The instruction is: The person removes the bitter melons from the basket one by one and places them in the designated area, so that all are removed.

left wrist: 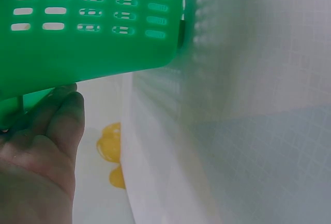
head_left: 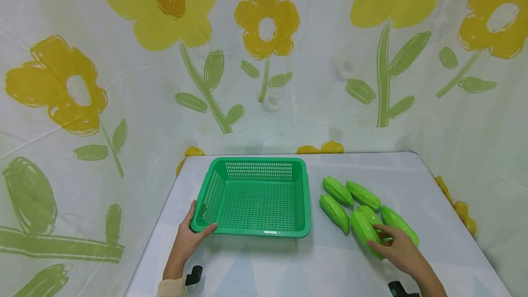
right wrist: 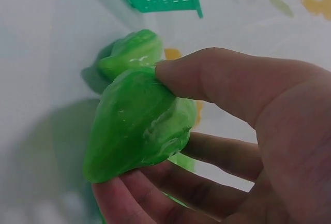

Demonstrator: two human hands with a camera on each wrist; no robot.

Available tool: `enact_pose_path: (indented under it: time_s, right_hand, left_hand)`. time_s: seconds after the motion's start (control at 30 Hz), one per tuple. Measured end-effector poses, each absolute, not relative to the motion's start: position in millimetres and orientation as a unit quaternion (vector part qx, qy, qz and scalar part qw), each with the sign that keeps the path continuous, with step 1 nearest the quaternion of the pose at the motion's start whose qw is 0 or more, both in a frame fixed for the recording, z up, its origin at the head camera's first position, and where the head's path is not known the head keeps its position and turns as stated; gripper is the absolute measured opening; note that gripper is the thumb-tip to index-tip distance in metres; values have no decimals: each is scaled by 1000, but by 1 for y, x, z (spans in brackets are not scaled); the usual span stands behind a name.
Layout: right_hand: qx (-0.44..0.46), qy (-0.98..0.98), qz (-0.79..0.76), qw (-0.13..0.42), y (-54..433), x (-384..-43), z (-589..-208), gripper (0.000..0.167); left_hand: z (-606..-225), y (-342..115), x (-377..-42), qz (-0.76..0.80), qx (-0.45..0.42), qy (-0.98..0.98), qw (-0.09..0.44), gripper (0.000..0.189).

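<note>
My left hand (head_left: 186, 238) grips the near left corner of a green plastic basket (head_left: 259, 232), the thumb over the rim and the fingers along the outer left side. Perforated walls and a slotted floor show, with nothing inside. On the right, my right hand (head_left: 399, 247) holds a ridged, bright green bitter melon (head_left: 363, 229) between thumb and fingers. Its tapered end points toward the camera in the right wrist view, the thumb (right wrist: 207, 76) on one side and the fingertips (right wrist: 116, 198) on the other. Part of another bitter melon (head_left: 370, 215) shows just behind the held one.
Several more bitter melons (head_left: 337, 190) lie close together right of the basket, one (head_left: 399, 224) beside my right hand. The table (head_left: 247, 269) has a pale cloth with light blue triangles. A white curtain (head_left: 313, 104) with yellow flowers hangs behind and at the sides.
</note>
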State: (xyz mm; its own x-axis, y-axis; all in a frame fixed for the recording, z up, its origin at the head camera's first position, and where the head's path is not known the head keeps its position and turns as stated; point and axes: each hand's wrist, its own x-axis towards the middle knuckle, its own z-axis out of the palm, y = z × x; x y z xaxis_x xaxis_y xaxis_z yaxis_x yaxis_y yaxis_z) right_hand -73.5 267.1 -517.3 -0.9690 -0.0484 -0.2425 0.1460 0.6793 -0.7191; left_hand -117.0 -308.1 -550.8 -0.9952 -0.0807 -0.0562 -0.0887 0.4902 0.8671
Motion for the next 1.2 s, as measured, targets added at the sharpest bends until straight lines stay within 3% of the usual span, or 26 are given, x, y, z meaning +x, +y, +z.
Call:
enact_pose_path:
  time_s: [1.2]
  right_hand:
    - [62, 892, -421, 152, 268, -60, -542, 73]
  left_hand:
    - [-552, -309, -116, 498, -48, 866, 4, 112]
